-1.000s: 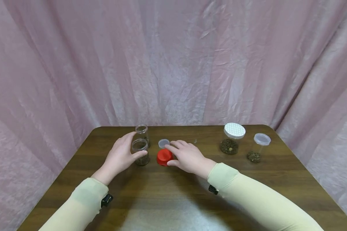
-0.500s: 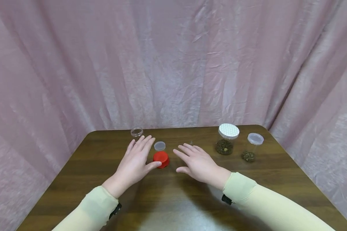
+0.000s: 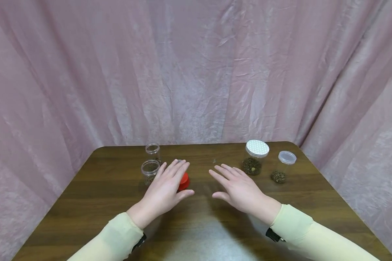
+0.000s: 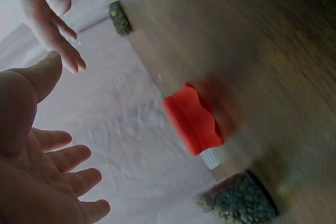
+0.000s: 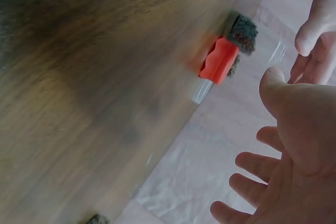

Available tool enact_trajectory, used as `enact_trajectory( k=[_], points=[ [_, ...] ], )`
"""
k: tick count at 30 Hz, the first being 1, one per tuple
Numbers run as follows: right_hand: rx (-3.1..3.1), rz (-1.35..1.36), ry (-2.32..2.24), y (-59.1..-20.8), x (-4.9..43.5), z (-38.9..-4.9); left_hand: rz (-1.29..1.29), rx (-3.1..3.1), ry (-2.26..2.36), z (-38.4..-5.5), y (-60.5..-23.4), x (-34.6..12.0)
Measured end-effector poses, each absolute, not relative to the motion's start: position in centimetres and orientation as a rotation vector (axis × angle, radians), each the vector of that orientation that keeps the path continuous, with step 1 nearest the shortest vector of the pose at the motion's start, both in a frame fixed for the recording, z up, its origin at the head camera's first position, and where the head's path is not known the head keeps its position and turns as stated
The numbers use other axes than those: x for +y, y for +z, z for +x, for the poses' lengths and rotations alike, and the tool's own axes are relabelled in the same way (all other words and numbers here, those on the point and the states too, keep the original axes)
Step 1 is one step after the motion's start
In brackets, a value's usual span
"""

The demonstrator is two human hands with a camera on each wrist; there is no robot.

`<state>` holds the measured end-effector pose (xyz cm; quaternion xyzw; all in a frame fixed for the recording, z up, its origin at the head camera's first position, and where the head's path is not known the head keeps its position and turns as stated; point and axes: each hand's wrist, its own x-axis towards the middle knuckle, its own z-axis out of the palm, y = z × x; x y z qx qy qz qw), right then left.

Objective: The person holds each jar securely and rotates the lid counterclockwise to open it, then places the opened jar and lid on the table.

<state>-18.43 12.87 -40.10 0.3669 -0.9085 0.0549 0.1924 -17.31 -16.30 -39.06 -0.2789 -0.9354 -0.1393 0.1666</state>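
My left hand (image 3: 163,190) is raised above the table with its fingers spread and holds nothing. In the head view it partly covers a red lid (image 3: 184,182), which the left wrist view shows as a red lid (image 4: 193,119) with a wavy edge. Left of that hand stands a lidless clear jar (image 3: 149,170) with dark pellets inside. A narrower lidless jar (image 3: 152,149) is behind it. A translucent lid (image 5: 201,92) lies beside the red one, mostly hidden by fingers in the head view. My right hand (image 3: 241,188) hovers to the right, fingers spread, touching nothing.
A wide jar (image 3: 255,159) with a white patterned lid and a smaller jar (image 3: 282,166) with a translucent lid stand at the back right, each partly filled with pellets. The wooden table (image 3: 196,224) ends at a pink curtain (image 3: 196,72).
My left hand has left the front jar and moved right, in front of the red lid. My right hand has come away from the red lid and moved right.
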Motion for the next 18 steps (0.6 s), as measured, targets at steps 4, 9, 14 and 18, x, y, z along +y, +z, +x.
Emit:
enact_trajectory(
  k=[4,9,14,18],
  points=[
    [-2.562,0.991,0.158,-40.0,13.8,-18.3,-0.807,-2.668,-0.397,-17.4,-39.2,-15.9],
    [-2.581,0.948,0.157,-39.9,14.7,-18.4,-0.824,-2.684,-0.417,-17.5,-39.4,-15.4],
    [-2.605,0.921,0.155,-39.9,15.5,-18.2,-0.841,-2.725,-0.423,-17.6,-39.6,-14.9],
    [-2.592,0.897,0.150,-39.6,16.3,-18.3,-0.838,-2.736,-0.420,-17.8,-39.6,-14.4]
  ],
)
